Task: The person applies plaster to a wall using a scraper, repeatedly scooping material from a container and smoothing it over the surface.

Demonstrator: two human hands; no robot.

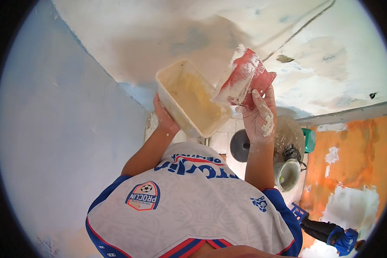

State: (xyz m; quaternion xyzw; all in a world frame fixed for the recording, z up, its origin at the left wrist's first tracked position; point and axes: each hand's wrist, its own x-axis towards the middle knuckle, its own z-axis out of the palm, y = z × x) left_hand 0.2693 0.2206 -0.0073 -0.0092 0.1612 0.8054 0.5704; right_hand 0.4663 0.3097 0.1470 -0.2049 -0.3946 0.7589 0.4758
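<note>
My left hand [164,118] grips a rectangular off-white plastic tub [174,112] by its left side. The tub is tilted, and a thin yellowish-white residue coats its inside. In my right hand [261,120] is a red putty spreader [254,74], its flat blade thickly smeared with white putty. The spreader is raised at the tub's right edge, its lower left corner overlapping the rim in view; whether they touch I cannot tell. White putty also streaks my right thumb and palm.
A patchy white wall [305,47] with a long crack stands ahead, meeting a blue-grey wall [69,129] on the left. Lower right are a pale bucket [288,175], a black round object [240,145] and a green container [308,139]. Another person [344,240] is near an orange wall [352,150].
</note>
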